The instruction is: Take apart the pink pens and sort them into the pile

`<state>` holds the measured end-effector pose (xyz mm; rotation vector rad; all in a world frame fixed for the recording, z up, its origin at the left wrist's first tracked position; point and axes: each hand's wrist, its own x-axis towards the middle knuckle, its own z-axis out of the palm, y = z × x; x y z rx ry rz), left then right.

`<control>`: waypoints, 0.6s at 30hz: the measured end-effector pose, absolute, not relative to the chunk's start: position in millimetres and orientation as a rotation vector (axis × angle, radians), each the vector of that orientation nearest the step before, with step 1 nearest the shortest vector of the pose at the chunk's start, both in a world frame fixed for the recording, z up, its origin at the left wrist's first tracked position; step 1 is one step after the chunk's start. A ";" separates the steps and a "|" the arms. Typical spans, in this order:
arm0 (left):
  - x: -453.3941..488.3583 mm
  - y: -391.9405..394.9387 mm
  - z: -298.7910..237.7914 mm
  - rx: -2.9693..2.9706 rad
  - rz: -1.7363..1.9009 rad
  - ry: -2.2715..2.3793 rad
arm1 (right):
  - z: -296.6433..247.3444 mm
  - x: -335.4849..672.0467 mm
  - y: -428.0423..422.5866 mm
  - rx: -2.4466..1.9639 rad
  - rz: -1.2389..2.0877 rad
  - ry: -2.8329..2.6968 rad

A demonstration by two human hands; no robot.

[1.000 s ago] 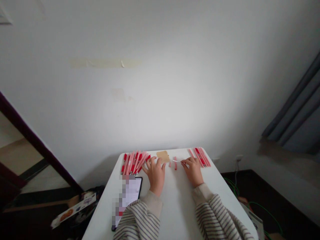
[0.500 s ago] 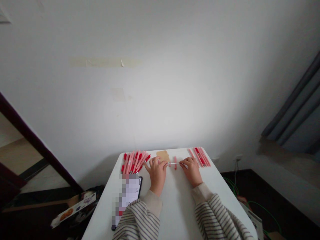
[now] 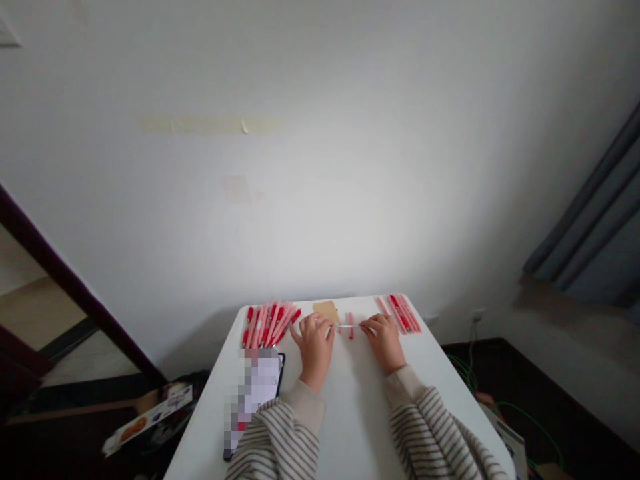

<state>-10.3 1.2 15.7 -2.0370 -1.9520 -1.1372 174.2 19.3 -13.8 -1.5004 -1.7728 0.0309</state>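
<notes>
A thin white rod (image 3: pixel 349 327), which looks like a pen refill, lies level between my two hands. My left hand (image 3: pixel 315 347) pinches its left end, with the thumb and other fingers curled over the table. The right end is between the fingertips of my right hand (image 3: pixel 385 343). Just beyond the rod rests a short pink pen barrel (image 3: pixel 351 317), with a red tip on the near side. Beside it a smaller pink piece is partly hidden by my left fingers. A tan square pad (image 3: pixel 326 311) sits behind my left hand.
Several pink and red pens (image 3: pixel 270 323) are heaped at the table's back left, and more pens (image 3: pixel 404 315) lie side by side at the back right. A phone (image 3: pixel 257 393) is by my left sleeve. The white table (image 3: pixel 355 427) stands against the wall.
Both hands stay in almost the same place, still holding the white rod. My left fingers have shifted very slightly.
</notes>
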 end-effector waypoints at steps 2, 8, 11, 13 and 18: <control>-11.0 1.1 16.3 -2.019 -1.135 -1.956 | -14.4 175.2 20.0 -1.514 0.032 -1.760; -14.4 3.0 13.7 -1.969 -1.109 -1.975 | -16.7 179.2 22.4 -1.519 0.032 -1.728; -15.0 4.0 12.0 -1.932 -1.085 -2.007 | -16.9 179.9 22.7 -1.516 0.034 -1.713; -14.9 4.2 11.1 -1.913 -1.068 -2.023 | -16.4 179.8 22.3 -1.512 0.038 -1.709; -14.5 3.7 8.9 -1.902 -1.003 -2.027 | -14.4 178.7 20.5 -1.503 0.039 -1.703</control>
